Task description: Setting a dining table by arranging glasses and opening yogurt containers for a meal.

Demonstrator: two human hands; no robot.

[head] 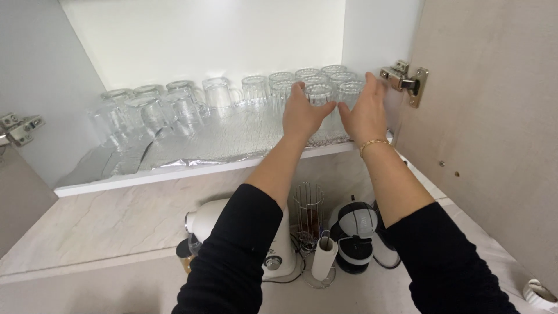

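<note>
Both hands (334, 113) flank an upside-down ribbed glass (319, 93), axis vertical.

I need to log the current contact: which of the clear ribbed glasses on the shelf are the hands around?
The clear ribbed glass in the front row of the right-hand cluster, between the left hand and right hand; the other glasses stand clear of both palms.

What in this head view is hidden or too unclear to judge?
- Left hand and right hand: seen from behind, so contact with the ribbed glasses is unclear.
- Rear glasses: overlapping, uncountable.
- Stand mixer: partly behind the left sleeve.
- Coffee machine: partly behind the right sleeve.
</note>
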